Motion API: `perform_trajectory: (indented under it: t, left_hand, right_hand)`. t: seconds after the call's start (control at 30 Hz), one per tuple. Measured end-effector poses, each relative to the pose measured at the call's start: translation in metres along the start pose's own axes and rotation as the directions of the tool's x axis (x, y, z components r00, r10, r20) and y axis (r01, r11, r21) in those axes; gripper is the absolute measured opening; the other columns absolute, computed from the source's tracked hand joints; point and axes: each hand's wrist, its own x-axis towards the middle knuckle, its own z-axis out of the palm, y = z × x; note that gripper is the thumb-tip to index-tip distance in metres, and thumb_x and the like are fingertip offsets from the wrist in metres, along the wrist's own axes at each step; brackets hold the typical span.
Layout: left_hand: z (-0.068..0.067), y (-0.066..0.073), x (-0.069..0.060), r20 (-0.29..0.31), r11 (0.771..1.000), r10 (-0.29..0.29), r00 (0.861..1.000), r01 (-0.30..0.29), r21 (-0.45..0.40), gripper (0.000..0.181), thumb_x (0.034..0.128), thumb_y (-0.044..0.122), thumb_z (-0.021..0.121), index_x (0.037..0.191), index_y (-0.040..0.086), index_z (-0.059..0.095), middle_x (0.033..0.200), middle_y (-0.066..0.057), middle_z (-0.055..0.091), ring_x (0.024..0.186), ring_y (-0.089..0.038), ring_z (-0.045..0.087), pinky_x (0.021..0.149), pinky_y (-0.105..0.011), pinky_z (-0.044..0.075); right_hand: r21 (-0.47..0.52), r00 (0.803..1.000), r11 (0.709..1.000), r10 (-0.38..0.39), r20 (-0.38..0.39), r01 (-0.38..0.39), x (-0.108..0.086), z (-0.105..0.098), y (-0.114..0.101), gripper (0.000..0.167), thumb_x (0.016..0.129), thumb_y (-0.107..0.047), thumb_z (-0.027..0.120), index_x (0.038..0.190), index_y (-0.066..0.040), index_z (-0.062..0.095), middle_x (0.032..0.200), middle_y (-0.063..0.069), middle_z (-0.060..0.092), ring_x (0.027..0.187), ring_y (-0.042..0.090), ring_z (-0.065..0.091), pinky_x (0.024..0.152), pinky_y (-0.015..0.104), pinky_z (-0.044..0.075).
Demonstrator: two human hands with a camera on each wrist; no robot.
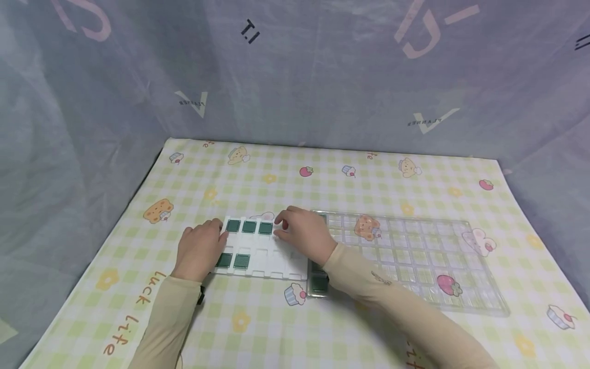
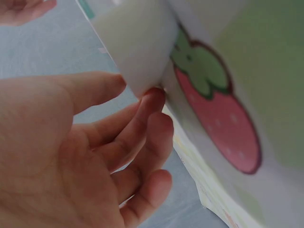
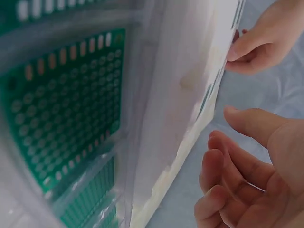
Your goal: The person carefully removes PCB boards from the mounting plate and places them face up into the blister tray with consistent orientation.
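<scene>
A white tray [image 1: 253, 243] lies in front of me, with several green perforated circuit boards [image 1: 249, 227] in its two rows. My left hand [image 1: 200, 251] pinches the tray's left edge; the left wrist view shows thumb and fingertips at its corner. Over the tray's right part hovers my right hand [image 1: 306, 234], fingers loosely bent and thumb apart. The right wrist view shows nothing between those fingers. Beside the white tray stands a clear compartment tray [image 1: 489, 277], with green boards [image 3: 71, 104] in its left column, partly hidden by my right hand and sleeve.
A checked tablecloth [image 1: 239, 189] with cartoon prints covers the table. Grey printed fabric [image 1: 313, 92] hangs behind and at both sides. The clear tray reaches far to the right, under my right forearm.
</scene>
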Motion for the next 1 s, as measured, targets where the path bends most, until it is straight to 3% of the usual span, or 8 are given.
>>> perform_trajectory:
  t: [0.13,0.4,1.0]
  left_hand:
    - [0.000,0.000,0.000,-0.009,1.000,0.006,1.000,-0.006,0.003,0.033,0.1027,0.022,0.059,0.122,-0.004,0.065,0.109,-0.021,0.073,0.095,-0.038,0.069,0.085,-0.051,0.046]
    - [0.001,0.000,0.001,-0.011,1.000,0.007,1.000,-0.007,0.001,0.032,0.1024,0.022,0.059,0.121,-0.004,0.065,0.108,-0.021,0.073,0.096,-0.038,0.069,0.084,-0.050,0.045]
    - [0.001,0.000,0.000,-0.017,1.000,0.009,1.000,-0.009,-0.001,0.032,0.1026,0.021,0.059,0.121,-0.005,0.064,0.109,-0.021,0.073,0.097,-0.039,0.069,0.084,-0.050,0.045]
  right_hand:
    - [-0.024,1.000,0.999,-0.025,-0.005,0.025,0.006,0.003,-0.003,0.021,0.091,-0.026,0.078,0.107,-0.013,0.077,0.087,-0.002,0.069,0.069,0.009,0.059,0.064,0.025,0.049]
    - [-0.078,0.999,0.997,0.003,0.047,0.001,0.016,0.013,-0.004,0.026,0.091,-0.029,0.078,0.112,-0.014,0.077,0.094,-0.002,0.071,0.078,0.011,0.067,0.070,0.031,0.057]
    - [-0.109,0.997,0.994,0.019,0.070,-0.012,0.021,0.016,-0.009,0.028,0.090,-0.033,0.079,0.112,-0.015,0.077,0.094,-0.003,0.070,0.077,0.010,0.065,0.069,0.029,0.056]
